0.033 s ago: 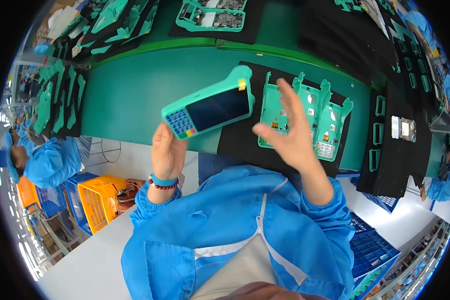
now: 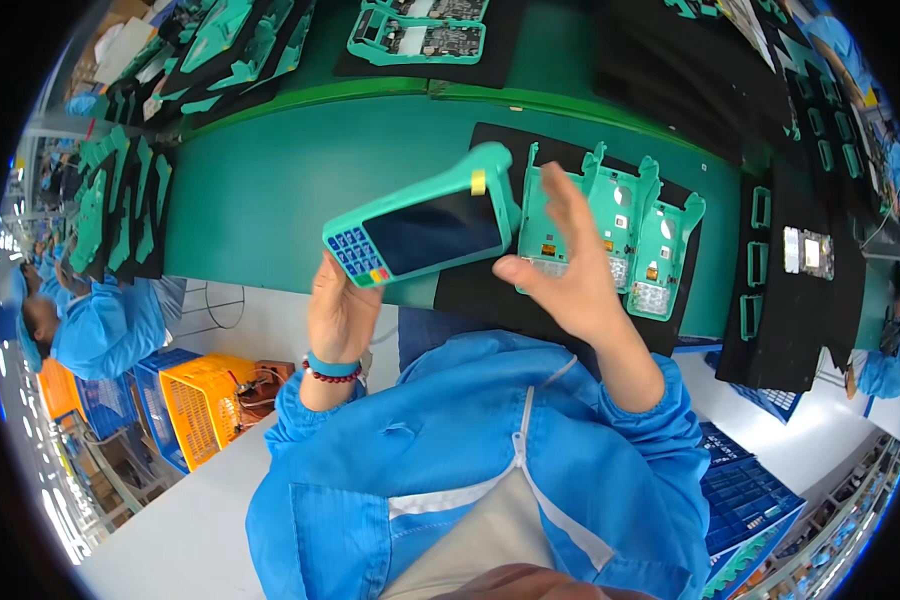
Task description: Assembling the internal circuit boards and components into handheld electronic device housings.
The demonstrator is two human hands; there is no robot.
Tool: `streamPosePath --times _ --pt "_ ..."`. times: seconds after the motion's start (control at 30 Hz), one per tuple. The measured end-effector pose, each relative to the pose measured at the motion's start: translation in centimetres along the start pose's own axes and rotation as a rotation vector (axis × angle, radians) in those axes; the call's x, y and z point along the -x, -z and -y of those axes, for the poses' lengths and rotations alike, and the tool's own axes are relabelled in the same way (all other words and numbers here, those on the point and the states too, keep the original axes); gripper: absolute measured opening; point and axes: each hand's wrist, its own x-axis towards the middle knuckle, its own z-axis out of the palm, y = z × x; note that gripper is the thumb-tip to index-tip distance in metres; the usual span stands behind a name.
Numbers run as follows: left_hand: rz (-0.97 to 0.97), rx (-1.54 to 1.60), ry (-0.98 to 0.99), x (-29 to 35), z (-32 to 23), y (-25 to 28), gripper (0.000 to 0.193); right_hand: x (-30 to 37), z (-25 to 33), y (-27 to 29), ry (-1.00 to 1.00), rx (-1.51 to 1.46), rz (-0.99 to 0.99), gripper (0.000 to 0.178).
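Grasps the terminal in the left grip, with the thumb at the edge by its keypad and the other fingers mostly hidden behind. Holds it raised above the green desk, tilted, with the keypad toward the lower left and the bulging end toward the upper right. Shows a dark screen and, by its upper right corner, a yellow tab. Wears a blue band and dark red beads on the left wrist.

Has the right grip released, with fingers spread and thumb held apart, near the terminal's right end. Overlaps the green shells in view; cannot tell whether touching them. Has these shells side by side on a black mat, open sides up, just right of the terminal.

Farther right, has three green frames in a column beside a board, all on another dark mat. Beyond the far edge of the near surface, shows shells with circuit boards. At left, shows a pile of green parts.
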Motion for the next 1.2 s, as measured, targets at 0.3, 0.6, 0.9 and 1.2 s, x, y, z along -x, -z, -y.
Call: streamPosePath --times 0.3,0.6,0.9,1.2 --pt "-0.153 0.387 0.36 4.2 4.5 0.2 0.039 1.6 4.3 -0.9 -0.025 0.21 0.014 0.077" --pt "-0.009 0.004 0.139 4.0 1.4 3.2 0.056 2.9 2.0 -1.1 -0.055 -0.053 0.071 0.096" --pt "-0.108 -1.105 -0.36 -2.4 -2.9 4.8 0.039 13.2 -1.1 2.7 -0.145 -0.397 0.165 0.028" --pt "0.839 -1.881 -0.698 -2.3 3.6 1.0 0.036 20.9 -4.8 4.2 -0.456 -0.289 -0.056 0.029"
